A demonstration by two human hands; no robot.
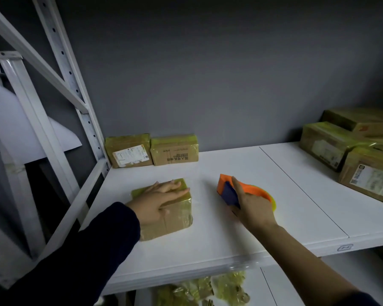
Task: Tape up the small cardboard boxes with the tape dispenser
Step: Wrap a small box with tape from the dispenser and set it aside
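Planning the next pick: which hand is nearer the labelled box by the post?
Left. Left hand rests on the near box, in front of the labelled box; right hand grips the dispenser, farther right.

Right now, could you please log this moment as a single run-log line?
left hand: flat on box | right hand: grips tape dispenser, apart from box | box: on white shelf

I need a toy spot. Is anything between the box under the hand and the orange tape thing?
No. Only bare white shelf lies between the box and the tape dispenser, in the head view.
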